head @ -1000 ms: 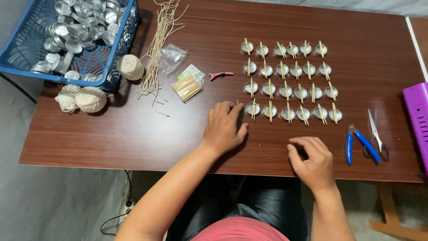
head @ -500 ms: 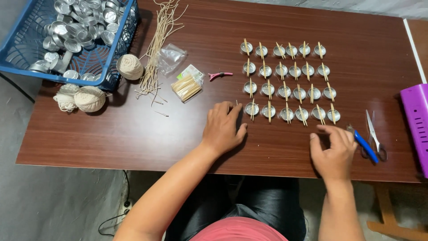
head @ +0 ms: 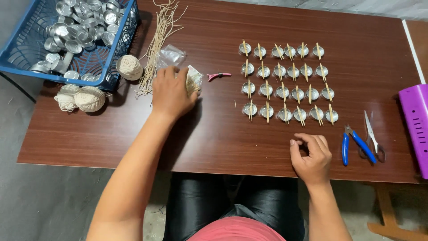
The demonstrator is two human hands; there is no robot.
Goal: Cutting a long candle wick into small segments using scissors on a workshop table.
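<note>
My left hand (head: 171,91) lies over a small bundle of wooden sticks (head: 194,79) at the table's middle left, fingers curled on it. My right hand (head: 312,156) rests near the front edge with its fingers curled in and nothing visible in it. Beyond it, several small metal cups (head: 285,82) stand in neat rows, each with a wooden stick laid across. A pink clip (head: 218,75) lies between the bundle and the cups.
A blue basket (head: 53,73) of metal cups sits at the back left of the brown table (head: 223,134). Twine balls (head: 129,67) (head: 89,98), cut strands (head: 160,40), a clear bag (head: 171,56). Blue pliers (head: 354,143), scissors (head: 372,138), a purple box (head: 417,125) at right.
My left hand has moved left from beside the cup rows onto the stick bundle. My right hand has drawn back from near the pliers toward the front edge.
</note>
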